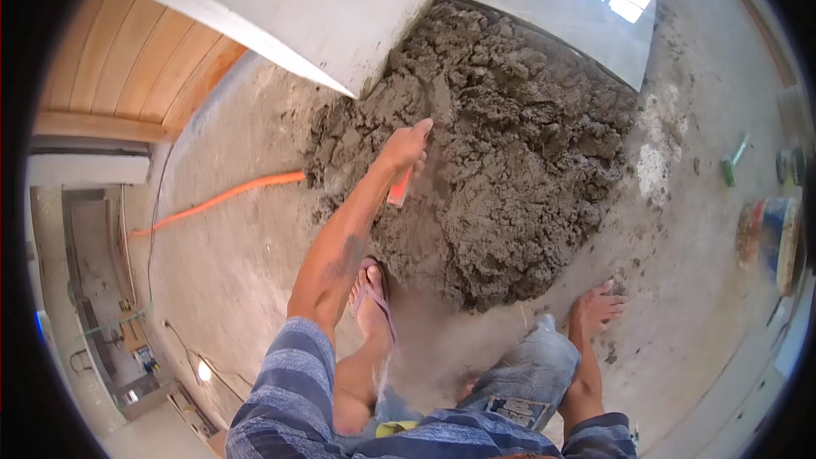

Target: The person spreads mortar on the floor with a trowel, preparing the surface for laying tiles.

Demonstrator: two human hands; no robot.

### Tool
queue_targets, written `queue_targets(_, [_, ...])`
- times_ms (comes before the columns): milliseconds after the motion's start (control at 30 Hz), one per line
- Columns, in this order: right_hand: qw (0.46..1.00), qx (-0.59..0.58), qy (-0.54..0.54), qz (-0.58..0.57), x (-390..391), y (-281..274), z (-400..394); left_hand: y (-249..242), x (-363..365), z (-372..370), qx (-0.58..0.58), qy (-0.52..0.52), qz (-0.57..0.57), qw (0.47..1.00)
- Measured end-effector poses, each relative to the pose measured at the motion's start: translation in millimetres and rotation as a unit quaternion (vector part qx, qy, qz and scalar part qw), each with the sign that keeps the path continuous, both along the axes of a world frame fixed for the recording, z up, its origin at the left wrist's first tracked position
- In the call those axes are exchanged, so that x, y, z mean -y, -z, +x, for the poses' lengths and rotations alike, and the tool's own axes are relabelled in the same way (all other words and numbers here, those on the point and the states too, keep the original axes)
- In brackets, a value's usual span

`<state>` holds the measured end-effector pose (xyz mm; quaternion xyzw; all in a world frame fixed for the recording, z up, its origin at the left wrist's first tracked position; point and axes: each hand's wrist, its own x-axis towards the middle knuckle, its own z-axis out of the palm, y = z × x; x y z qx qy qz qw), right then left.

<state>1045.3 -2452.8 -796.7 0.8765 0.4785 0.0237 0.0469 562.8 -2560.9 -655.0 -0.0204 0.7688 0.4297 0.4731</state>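
My left hand point(406, 151) is wrapped round the orange handle of a trowel point(398, 189), over the left part of a mound of wet grey mortar point(518, 178). The trowel's blade seems to lie in the mortar beyond my fingers, smeared the same grey, so its outline is hard to make out. My right hand point(599, 306) rests on the concrete floor to the right of my bent knee, holding nothing, its fingers spread. A glossy grey slab point(544, 0) borders the mortar at the far side, reflecting a window.
A white wall corner point(297, 8) juts in at upper left. An orange hose point(221, 200) runs into the mortar's left edge. At right are a green-handled tool point(734, 161) and a stained bucket point(769, 238). A lit bulb point(204, 371) and wires lie at lower left.
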Motion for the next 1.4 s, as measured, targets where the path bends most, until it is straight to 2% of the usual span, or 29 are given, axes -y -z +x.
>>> queue_targets(33, [1.0,0.012,-0.011,0.002,-2.0,1.4,4.3,13.1,4.3,-2.3,0.005,-0.01,-0.01,1.0])
queue_targets(133, [0.999,0.042,-0.005,0.01,-0.1,12.3,17.0,10.5,4.8,8.0,0.002,-0.08,0.053,0.995])
queue_targets(233, [0.999,0.033,0.001,0.009,0.9,6.4,-2.5,-15.3,-16.2,27.0,-0.033,-0.011,0.073,0.997])
queue_targets(333, [1.0,0.005,0.009,0.014,1.5,-4.8,-8.5,-17.1,-17.6,30.7,-0.013,0.05,-0.005,0.999])
queue_targets(367, [1.0,0.009,0.01,0.013,0.7,-5.0,-8.0,-10.6,-3.3,25.3,-0.03,0.041,-0.015,0.999])
queue_targets(433, [1.0,0.015,0.014,0.015,-1.0,2.3,-3.9,12.9,23.9,11.2,-0.158,0.07,-0.037,0.984])
queue_targets(500, [0.999,0.031,-0.004,0.013,-2.4,14.7,8.2,12.9,52.9,17.0,-0.24,0.151,-0.059,0.957])
queue_targets(567, [1.0,0.01,0.008,0.012,-4.0,14.6,4.6,-29.7,67.3,34.5,-0.3,0.285,-0.059,0.908])
queue_targets(667, [1.0,0.016,0.005,0.018,1.6,-4.7,-10.1,-66.6,80.9,51.5,-0.294,0.495,0.02,0.818])
queue_targets(733, [0.999,0.028,-0.004,0.022,5.6,-9.4,-11.0,-83.2,85.3,41.2,-0.288,0.501,-0.027,0.816])
queue_targets(867, [1.0,0.023,-0.002,0.015,4.5,-11.9,-14.3,-21.5,120.9,-37.7,-0.356,0.423,-0.077,0.83])
queue_targets(900, [1.0,0.022,0.001,0.007,5.3,-14.3,-14.0,-16.5,124.8,-46.3,-0.357,0.397,-0.106,0.839])
queue_targets(1000, [1.0,0.021,0.013,0.014,3.0,-12.9,-15.7,-17.0,127.5,-59.6,-0.35,0.347,-0.098,0.865])
queue_targets(1033, [1.0,0.019,0.015,0.014,4.0,-13.9,-15.6,-13.7,128.1,-56.8,-0.347,0.293,-0.095,0.886])
queue_targets(1133, [1.0,0.009,0.005,0.01,4.3,-14.4,-15.5,-13.3,127.1,-34.5,-0.166,0.211,-0.067,0.961])
queue_targets(1233, [1.0,-0.005,0.012,0.009,1.9,-13.3,-15.7,-7.5,136.6,-11.0,-0.083,0.021,-0.06,0.995])
queue_targets(1300, [1.0,-0.003,0.009,-0.007,5.1,-17.6,-15.7,-12.2,140.0,6.5,-0.005,-0.102,-0.044,0.994])
queue_targets(1400, [0.999,-0.014,0.024,-0.017,5.3,-27.6,-23.5,-21.0,130.8,28.8,0.005,-0.227,0.034,0.973])
